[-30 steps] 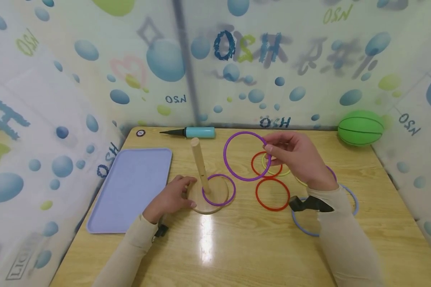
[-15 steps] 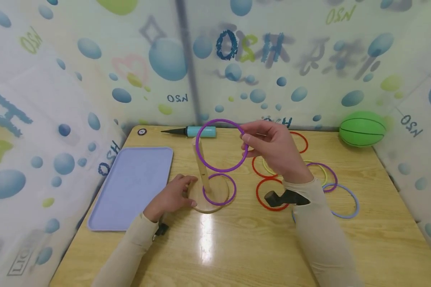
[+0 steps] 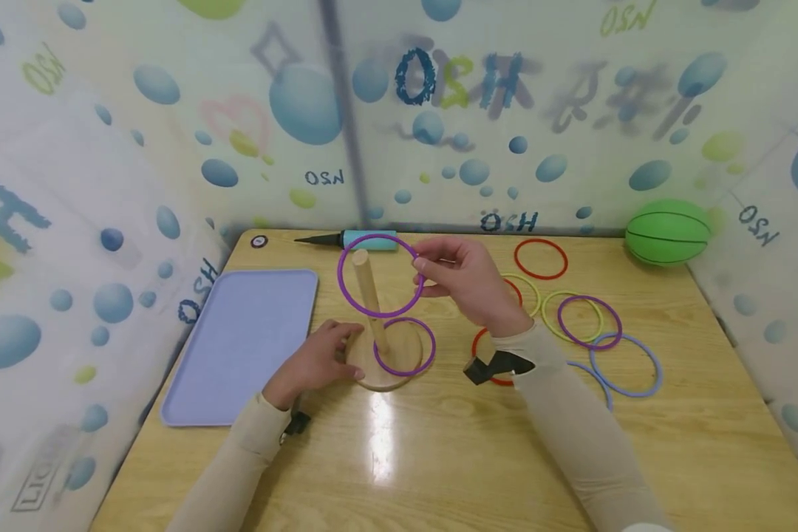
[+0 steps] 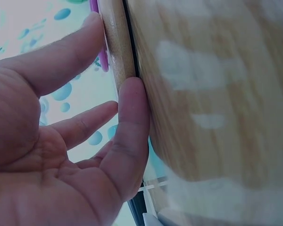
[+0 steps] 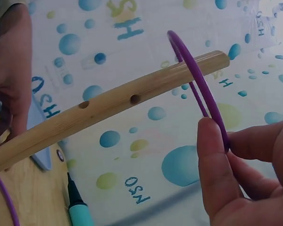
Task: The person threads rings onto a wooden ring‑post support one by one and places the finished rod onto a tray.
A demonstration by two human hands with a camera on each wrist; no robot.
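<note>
A wooden stand has a round base (image 3: 406, 343) and an upright peg (image 3: 366, 277) with small holes. My left hand (image 3: 315, 362) holds the base's left edge, thumb and fingers spread along the rim. In the left wrist view, the fingertips (image 4: 133, 94) touch the edge of the base. My right hand (image 3: 462, 281) pinches a purple ring (image 3: 342, 292) by its right side. The right wrist view shows this ring (image 5: 198, 75) around the peg (image 5: 155, 84), just below its top end. Another purple ring (image 3: 434, 346) lies low around the peg, on the base.
Right of the stand lie several rings: a red ring (image 3: 541, 278), a yellow ring (image 3: 547, 310), a purple ring (image 3: 620, 325) and a blue ring (image 3: 660, 373). A lilac tray (image 3: 253, 340) is at left. Behind are a blue hand pump (image 3: 366, 240) and a green ball (image 3: 668, 233).
My right hand has carried the purple ring leftward from above the loose rings, then lowered it over the top of the peg. My left hand has stayed at the base.
</note>
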